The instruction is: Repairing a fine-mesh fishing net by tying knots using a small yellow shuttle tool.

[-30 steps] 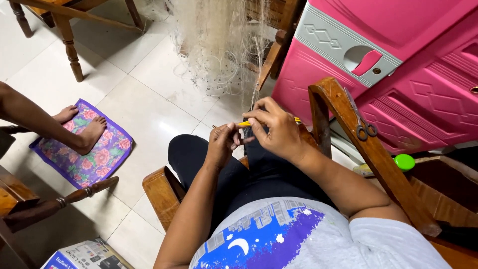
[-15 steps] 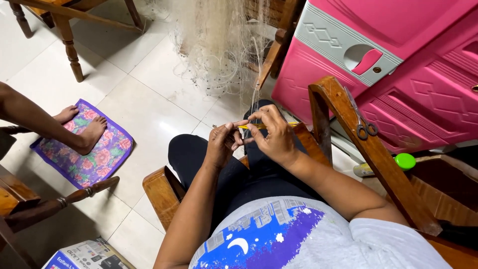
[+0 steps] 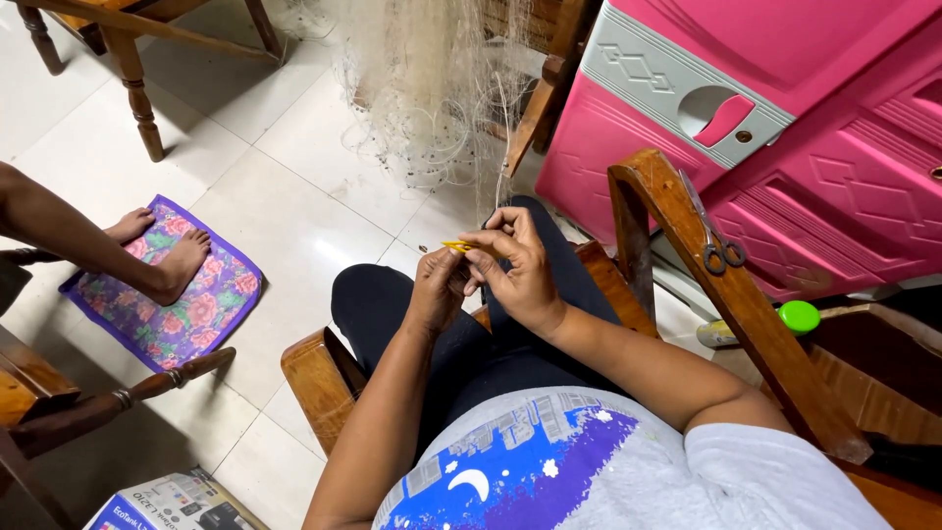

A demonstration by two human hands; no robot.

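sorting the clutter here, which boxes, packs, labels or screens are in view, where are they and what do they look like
Cardboard box: on the floor at the bottom left edge, partly cut off; rectangular, white and blue, with a printed picture.
Bottle: lying on the floor right of the chair arm; pale body, green cap.
No screens or signs show.

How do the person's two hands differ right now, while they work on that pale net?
The right hand sits higher, fingers curled around the net strand; the left hand sits lower, pinching a small yellow tool. The right hand shows its back, the left is seen more edge-on. Both meet close together above the lap.
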